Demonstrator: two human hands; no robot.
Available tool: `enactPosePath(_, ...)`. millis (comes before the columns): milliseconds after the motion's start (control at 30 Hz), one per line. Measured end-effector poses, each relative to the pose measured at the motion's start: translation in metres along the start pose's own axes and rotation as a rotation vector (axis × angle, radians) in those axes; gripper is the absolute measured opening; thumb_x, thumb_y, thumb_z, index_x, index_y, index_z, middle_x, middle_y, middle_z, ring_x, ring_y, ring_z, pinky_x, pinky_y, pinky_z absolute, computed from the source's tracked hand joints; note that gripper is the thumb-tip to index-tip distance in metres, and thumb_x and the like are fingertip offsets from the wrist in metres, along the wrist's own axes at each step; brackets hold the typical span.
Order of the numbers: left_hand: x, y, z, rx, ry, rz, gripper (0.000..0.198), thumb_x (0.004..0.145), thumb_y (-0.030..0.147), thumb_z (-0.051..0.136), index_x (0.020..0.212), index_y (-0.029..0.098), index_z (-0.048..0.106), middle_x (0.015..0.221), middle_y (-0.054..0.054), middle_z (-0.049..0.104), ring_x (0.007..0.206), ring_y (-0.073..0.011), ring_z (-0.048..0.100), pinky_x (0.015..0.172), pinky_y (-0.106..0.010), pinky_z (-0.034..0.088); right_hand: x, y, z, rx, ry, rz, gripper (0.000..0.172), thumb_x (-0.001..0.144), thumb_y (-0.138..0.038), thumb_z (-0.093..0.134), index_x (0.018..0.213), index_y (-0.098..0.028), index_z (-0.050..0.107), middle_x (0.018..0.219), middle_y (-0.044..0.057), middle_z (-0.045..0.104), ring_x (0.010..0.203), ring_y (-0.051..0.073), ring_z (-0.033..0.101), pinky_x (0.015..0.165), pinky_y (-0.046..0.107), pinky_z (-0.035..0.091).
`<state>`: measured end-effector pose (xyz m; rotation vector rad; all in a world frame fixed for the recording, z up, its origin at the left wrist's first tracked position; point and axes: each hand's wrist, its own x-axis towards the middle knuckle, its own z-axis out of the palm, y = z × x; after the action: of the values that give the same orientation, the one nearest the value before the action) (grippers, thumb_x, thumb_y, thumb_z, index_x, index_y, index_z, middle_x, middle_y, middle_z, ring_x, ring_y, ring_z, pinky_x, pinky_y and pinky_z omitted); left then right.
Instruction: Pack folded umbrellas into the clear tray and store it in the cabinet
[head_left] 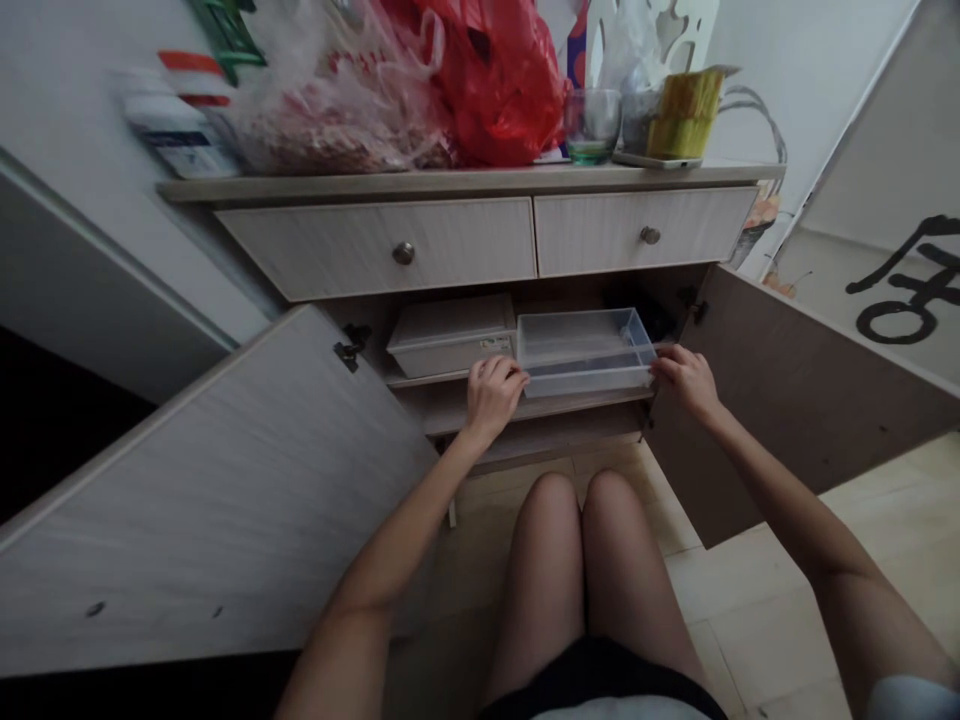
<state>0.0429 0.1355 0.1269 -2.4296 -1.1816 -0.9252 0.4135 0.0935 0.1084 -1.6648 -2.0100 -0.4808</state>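
A clear plastic bin point(585, 381) sits on the upper shelf of the open cabinet, its front edge at the shelf front. My left hand point(495, 398) pinches its front left corner, and my right hand point(684, 378) grips the front right corner. Through its see-through walls I make out no distinct contents. Left of it on the same shelf stands a pale lidded box point(454, 340) with a small label on its front, close behind my left hand. The fingertips of both hands are partly hidden by the bin's corners and the knuckles.
Cabinet doors swing out at left point(247, 480) and right point(795, 400), flanking my arms. Above are two closed drawers point(375, 245). The top holds a red plastic bag point(499, 90), a clear bag point(337, 110), a glass point(592, 125), a yellow container point(682, 115) and a white bottle point(176, 130).
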Motion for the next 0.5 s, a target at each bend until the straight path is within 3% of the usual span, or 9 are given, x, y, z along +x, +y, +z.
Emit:
enactPosePath(267, -0.112, 0.04, -0.047, -0.013, 0.091, -0.032, 0.014, 0.095, 0.022, 0.061, 0.091, 0.026, 0.075, 0.095, -0.006, 0.072, 0.105, -0.0249, 0.065, 0.094, -0.042, 0.042, -0.101, -0.049, -0.035, 0.097, -0.006, -0.07, 0.022, 0.1, -0.027, 0.055, 0.099, -0.025, 0.077, 0.108, 0.007, 0.07, 0.094, 0.02, 0.062, 0.081, 0.031, 0.039)
enactPosePath(500, -0.182, 0.055, -0.047, 0.003, 0.067, -0.093, 0.017, 0.095, 0.021, 0.059, 0.091, 0.026, 0.075, 0.091, -0.006, 0.072, 0.102, -0.0248, 0.067, 0.091, -0.041, 0.044, -0.155, -0.079, -0.02, 0.126, -0.078, -0.079, 0.02, 0.1, -0.024, 0.056, 0.098, -0.025, 0.075, 0.103, 0.007, 0.071, 0.093, 0.02, 0.063, 0.081, 0.032, 0.039)
